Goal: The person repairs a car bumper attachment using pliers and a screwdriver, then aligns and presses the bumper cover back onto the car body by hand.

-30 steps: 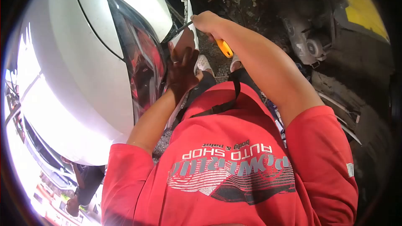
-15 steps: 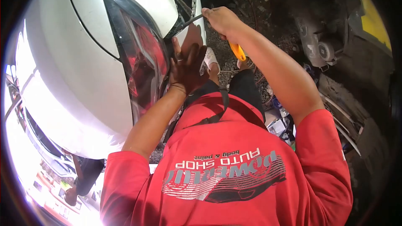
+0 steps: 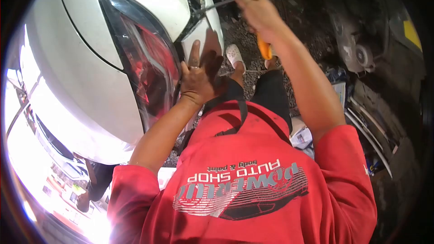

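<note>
My left hand (image 3: 199, 74) presses on the white bumper panel (image 3: 193, 35) beside the car's red tail light (image 3: 156, 61). Its fingers are spread and hold nothing; one wears a ring. My right hand (image 3: 260, 13), somewhat blurred, is closed around a thin dark bar (image 3: 221, 4). The bar's far end reaches into the gap at the top of the panel, by the car body. An orange handle (image 3: 263, 47) sticks out below the same hand. Whether bar and handle are one tool is hidden by my fingers. The panel's upper end stands away from the car.
The white car body (image 3: 97, 63) fills the left side. My feet in light clogs (image 3: 235, 57) stand on gravel. On the right are dark car parts (image 3: 361, 56) and pale curved strips (image 3: 370, 135). Another person (image 3: 95, 183) is at the lower left.
My right hand has moved up and to the right with the bar and orange handle. My left hand stays on the panel. The view has shifted slightly.
</note>
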`<state>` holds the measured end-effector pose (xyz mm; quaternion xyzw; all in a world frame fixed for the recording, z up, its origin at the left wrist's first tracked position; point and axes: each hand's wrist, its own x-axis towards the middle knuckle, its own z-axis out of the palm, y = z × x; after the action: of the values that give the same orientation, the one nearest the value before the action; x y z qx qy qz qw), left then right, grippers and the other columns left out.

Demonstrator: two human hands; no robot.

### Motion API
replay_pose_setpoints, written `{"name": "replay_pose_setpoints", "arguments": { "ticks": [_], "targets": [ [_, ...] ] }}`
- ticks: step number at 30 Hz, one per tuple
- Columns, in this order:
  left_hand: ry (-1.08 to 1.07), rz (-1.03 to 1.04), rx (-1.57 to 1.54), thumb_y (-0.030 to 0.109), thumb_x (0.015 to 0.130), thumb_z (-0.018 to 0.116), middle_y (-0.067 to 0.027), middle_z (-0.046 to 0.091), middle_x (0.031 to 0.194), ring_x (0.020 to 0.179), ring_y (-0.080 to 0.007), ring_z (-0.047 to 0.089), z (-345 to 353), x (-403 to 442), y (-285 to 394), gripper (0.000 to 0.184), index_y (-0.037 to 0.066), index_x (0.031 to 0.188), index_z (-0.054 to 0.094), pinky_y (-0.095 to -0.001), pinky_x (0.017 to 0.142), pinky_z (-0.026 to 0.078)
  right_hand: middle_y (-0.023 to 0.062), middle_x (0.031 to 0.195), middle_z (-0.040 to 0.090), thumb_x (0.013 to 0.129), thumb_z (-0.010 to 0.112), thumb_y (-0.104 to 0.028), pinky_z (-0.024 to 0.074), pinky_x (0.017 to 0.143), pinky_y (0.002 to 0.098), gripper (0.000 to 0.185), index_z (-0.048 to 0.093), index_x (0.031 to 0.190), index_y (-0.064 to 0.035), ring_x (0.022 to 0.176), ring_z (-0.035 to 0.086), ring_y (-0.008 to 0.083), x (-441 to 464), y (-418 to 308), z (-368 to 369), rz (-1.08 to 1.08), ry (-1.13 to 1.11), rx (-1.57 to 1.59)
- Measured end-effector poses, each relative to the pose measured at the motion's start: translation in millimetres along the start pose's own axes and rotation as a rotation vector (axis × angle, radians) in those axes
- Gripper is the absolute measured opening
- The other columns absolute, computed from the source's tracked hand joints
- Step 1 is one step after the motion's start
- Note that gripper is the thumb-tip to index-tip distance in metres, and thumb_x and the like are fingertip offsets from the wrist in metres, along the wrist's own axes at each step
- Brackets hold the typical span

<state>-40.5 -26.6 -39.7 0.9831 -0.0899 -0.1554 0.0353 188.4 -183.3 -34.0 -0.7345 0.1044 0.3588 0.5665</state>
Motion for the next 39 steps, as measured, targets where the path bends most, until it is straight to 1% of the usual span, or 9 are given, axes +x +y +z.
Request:
{"name": "replay_pose_setpoints", "arguments": {
  "ticks": [1,6,13,15,17,21,31,34,39],
  "targets": [
    [-0.031,-0.008,0.004,0.058,0.082,0.073,-0.0086,0.053,0.157,0.165,-0.0433,0.009,-3.8,3.3,-4.9,0.073,0.023,0.146,0.064,-0.0768,0.097,0.038,0.0003,0.062,0.052,0.107,0.062,-0.050,0.0415,0.056,0.0395,0.050,0.070,0.093,-0.0022,0.058,0.049,0.0162,8.0,-3.8,-18.6,-0.039,-0.011,-0.013],
    [-0.105,-0.042,-0.209,0.046,0.076,0.084,-0.0176,0.041,0.162,0.165,-0.0449,0.009,-31.8,4.3,-3.8,0.077,0.019,0.146,0.064,-0.0857,0.100,0.037,-0.0091,0.062,0.040,0.109,0.062,-0.041,0.0293,0.048,0.0269,0.038,0.060,0.085,-0.0123,0.051,0.034,0.0044,-27.8,-27.5,-101.6,-0.196,-0.137,0.228],
    [-0.151,-0.009,-0.045,0.056,0.074,0.080,-0.0129,0.045,0.160,0.165,-0.0443,0.008,-13.4,11.4,2.1,0.076,0.024,0.142,0.068,-0.0836,0.091,0.037,-0.0085,0.066,0.042,0.112,0.058,-0.036,0.0290,0.050,0.0239,0.034,0.057,0.086,-0.0141,0.056,0.036,0.0032,-54.3,7.3,-101.8,-0.167,-0.113,0.296],
    [-0.140,-0.017,-0.037,0.059,0.074,0.078,-0.0121,0.045,0.160,0.165,-0.0437,0.007,-6.9,7.4,1.5,0.076,0.026,0.142,0.068,-0.0838,0.091,0.037,-0.0031,0.067,0.055,0.111,0.057,-0.038,0.0381,0.054,0.0297,0.036,0.061,0.090,-0.0084,0.058,0.049,0.0086,-47.1,4.7,-89.5,-0.269,-0.145,0.139],
    [-0.116,-0.015,-0.028,0.062,0.075,0.076,-0.0113,0.046,0.160,0.166,-0.0431,0.006,-1.0,8.8,-1.7,0.076,0.027,0.142,0.068,-0.0840,0.091,0.036,0.0107,0.074,0.068,0.110,0.056,-0.038,0.0479,0.063,0.0403,0.038,0.064,0.097,-0.0027,0.066,0.065,0.0262,-43.9,-15.9,-58.1,-0.469,0.050,-0.155],
    [-0.003,-0.032,-0.016,0.062,0.077,0.073,-0.0115,0.054,0.154,0.164,-0.0444,0.016,4.7,4.7,2.3,0.067,0.027,0.134,0.074,-0.0850,0.094,0.031,0.0274,0.088,0.070,0.109,0.054,-0.035,0.0510,0.075,0.0565,0.035,0.063,0.103,-0.0026,0.086,0.067,0.0508,13.2,-15.6,6.1,-0.661,0.037,-0.352],
    [-0.193,0.005,-0.118,0.051,0.072,0.081,-0.0115,0.056,0.148,0.163,-0.0363,0.024,-27.2,5.7,6.5,0.063,0.018,0.125,0.075,-0.0775,0.096,0.035,0.0175,0.091,0.074,0.106,0.061,-0.027,0.0555,0.070,0.0556,0.021,0.056,0.104,-0.0066,0.084,0.071,0.0443,63.2,17.9,67.9,-1.030,0.062,-0.689],
    [-0.149,0.006,-0.266,0.045,0.075,0.082,-0.0135,0.053,0.152,0.162,-0.0348,0.025,-34.6,-1.0,13.2,0.060,0.014,0.124,0.073,-0.0809,0.098,0.035,0.0171,0.091,0.074,0.106,0.061,-0.029,0.0556,0.070,0.0559,0.022,0.056,0.104,-0.0072,0.084,0.071,0.0447,59.0,20.6,62.2,-1.004,0.058,-0.664],
    [0.042,-0.070,-0.449,0.025,0.082,0.081,-0.0221,0.052,0.154,0.155,-0.0423,0.038,-73.9,-24.3,19.6,0.052,0.010,0.130,0.071,-0.0679,0.117,0.036,0.0185,0.092,0.074,0.107,0.060,-0.030,0.0554,0.072,0.0567,0.023,0.056,0.103,-0.0076,0.085,0.071,0.0457,50.5,20.3,61.5,-0.864,0.099,-0.627]
  ]
}}
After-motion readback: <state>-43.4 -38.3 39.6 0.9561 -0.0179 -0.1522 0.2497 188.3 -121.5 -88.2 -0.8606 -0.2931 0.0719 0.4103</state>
